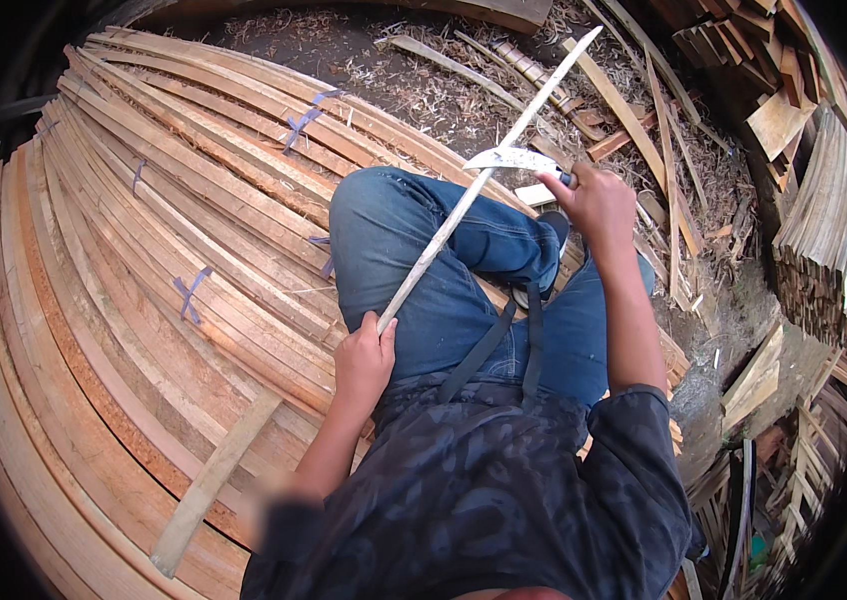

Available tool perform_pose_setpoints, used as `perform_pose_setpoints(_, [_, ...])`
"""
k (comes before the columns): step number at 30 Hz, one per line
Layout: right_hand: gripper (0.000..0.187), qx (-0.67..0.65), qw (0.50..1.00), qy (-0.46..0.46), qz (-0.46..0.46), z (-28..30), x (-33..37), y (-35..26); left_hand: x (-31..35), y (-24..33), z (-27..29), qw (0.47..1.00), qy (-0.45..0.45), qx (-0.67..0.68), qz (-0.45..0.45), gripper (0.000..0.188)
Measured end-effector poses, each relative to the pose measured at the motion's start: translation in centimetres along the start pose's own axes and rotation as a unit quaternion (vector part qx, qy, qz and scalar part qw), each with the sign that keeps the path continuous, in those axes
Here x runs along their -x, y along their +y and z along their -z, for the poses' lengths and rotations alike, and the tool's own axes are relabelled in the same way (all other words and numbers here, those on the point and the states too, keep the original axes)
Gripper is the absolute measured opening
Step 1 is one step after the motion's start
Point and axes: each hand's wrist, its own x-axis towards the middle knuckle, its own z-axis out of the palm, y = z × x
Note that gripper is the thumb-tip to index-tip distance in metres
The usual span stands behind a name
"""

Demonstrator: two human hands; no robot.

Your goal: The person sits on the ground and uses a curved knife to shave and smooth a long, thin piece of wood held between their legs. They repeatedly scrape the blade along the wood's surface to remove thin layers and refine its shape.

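My left hand (364,358) is closed round the lower end of a long, pale wooden stick (436,243). From there the stick slants over my jeans, up and away to the right, with its far end above the ground. In my right hand (601,208) is the dark handle of a sickle, fingers wrapped round it. Its pale, curved blade (516,158) crosses the stick beyond my knee, pointing left. Whether the edge bites into the wood cannot be made out.
I sit on long sawn wood strips (214,230), some tied with blue-purple bands (191,292). A short flat board (214,485) lies across them at the lower left. Shavings and offcuts (634,120) litter the ground ahead. Stacked slats (829,235) stand at the right.
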Motion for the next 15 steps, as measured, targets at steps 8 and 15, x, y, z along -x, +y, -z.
perform_pose_setpoints(8, [0.059, -0.094, 0.988, -0.105, 0.069, -0.5, 4.6, -7.4, -1.2, 0.1, -0.8, 1.000, 0.003, -0.013, -0.008, 0.036])
perform_pose_setpoints(15, [0.068, -0.012, 1.000, -0.007, -0.022, -2.8, -0.9, 1.1, -1.6, 2.1, 0.2, 0.999, 0.001, -0.034, -0.018, 0.038])
